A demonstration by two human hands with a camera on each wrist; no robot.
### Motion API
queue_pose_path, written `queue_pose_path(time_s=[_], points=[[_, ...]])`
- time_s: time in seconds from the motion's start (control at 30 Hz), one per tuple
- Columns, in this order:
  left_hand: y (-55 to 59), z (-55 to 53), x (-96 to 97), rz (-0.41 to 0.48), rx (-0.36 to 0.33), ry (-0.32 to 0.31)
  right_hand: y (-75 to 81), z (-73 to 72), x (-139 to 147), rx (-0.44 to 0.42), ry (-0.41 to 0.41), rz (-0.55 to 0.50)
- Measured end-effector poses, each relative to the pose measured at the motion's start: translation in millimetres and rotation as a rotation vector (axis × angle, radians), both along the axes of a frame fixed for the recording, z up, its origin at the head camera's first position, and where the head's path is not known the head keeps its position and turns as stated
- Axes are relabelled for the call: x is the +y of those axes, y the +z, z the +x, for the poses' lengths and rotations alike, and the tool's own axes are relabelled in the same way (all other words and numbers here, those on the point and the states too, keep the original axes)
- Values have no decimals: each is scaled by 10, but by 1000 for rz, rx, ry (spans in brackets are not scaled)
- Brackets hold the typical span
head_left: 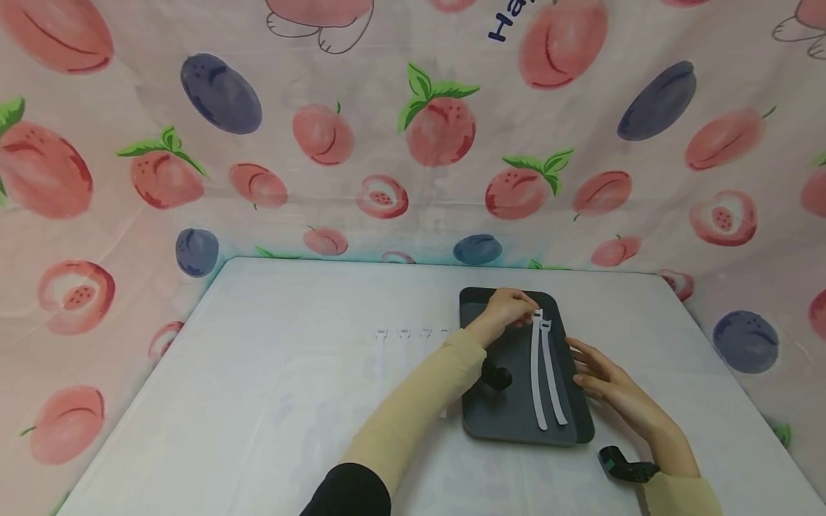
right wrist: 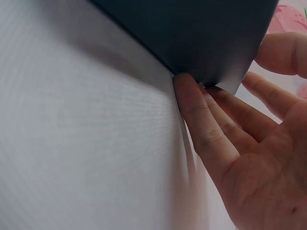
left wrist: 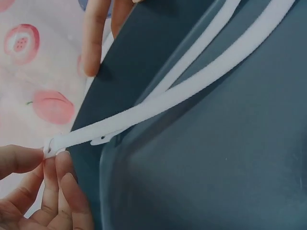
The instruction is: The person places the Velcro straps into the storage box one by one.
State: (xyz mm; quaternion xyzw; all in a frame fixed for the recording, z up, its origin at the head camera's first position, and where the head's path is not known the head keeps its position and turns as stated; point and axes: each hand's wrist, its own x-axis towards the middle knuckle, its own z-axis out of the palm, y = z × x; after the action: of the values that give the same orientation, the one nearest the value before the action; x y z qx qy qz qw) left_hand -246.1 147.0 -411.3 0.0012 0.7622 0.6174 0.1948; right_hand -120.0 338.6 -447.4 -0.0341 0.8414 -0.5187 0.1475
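Note:
A dark grey tray (head_left: 516,419) lies on the white table. Two long white hook-and-loop cable ties lie lengthwise in it, the left tie (head_left: 535,380) and the right tie (head_left: 553,380), side by side. My left hand (head_left: 506,309) reaches over the tray's far part. In the left wrist view its thumb and fingers pinch the slotted head of the left cable tie (left wrist: 158,105), whose band runs back into the tray. My right hand (head_left: 616,390) is at the tray's right side. Its extended fingers (right wrist: 206,124) touch the tray's edge in the right wrist view.
Left of the tray, several more white cable ties (head_left: 404,334) lie in a row on the table (head_left: 277,401), hard to tell from its surface. A fruit-patterned cloth (head_left: 381,107) hangs behind. Dark wrist devices show near the left arm (head_left: 495,375) and right wrist (head_left: 626,467).

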Motion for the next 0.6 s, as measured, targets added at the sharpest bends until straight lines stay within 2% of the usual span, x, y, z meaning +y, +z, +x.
queue_pose_path(time_s=[0.33, 0.6], points=[[-125, -19, 25, -78, -6, 17, -6, -3, 3, -11, 7, -18], [-181, -33, 29, -122, -5, 6, -11, 8, 1, 3, 6, -14]])
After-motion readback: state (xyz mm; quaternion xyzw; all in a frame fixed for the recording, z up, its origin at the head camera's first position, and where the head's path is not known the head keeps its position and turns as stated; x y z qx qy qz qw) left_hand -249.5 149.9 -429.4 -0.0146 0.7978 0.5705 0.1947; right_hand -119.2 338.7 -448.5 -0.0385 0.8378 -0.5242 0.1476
